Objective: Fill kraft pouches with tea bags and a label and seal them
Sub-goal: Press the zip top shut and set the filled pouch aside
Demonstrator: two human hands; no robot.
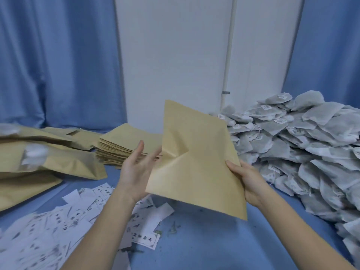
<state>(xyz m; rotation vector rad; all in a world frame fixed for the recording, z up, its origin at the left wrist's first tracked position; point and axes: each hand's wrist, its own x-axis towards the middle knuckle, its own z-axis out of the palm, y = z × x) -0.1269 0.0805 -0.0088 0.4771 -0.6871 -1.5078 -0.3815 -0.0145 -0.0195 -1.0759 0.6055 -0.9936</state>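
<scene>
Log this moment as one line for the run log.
step: opening pouch | right hand: grips kraft pouch edge | left hand: open beside it | tea bags: untouched

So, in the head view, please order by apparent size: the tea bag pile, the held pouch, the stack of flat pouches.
1. tea bag pile, largest.
2. held pouch, gripped by the right hand; it is nearer the camera, so it looks bigger.
3. stack of flat pouches, smallest, partly hidden behind the left hand.

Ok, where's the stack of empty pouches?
Left of centre in the head view: the pouch stack lies on the blue table, behind the left hand.
</scene>
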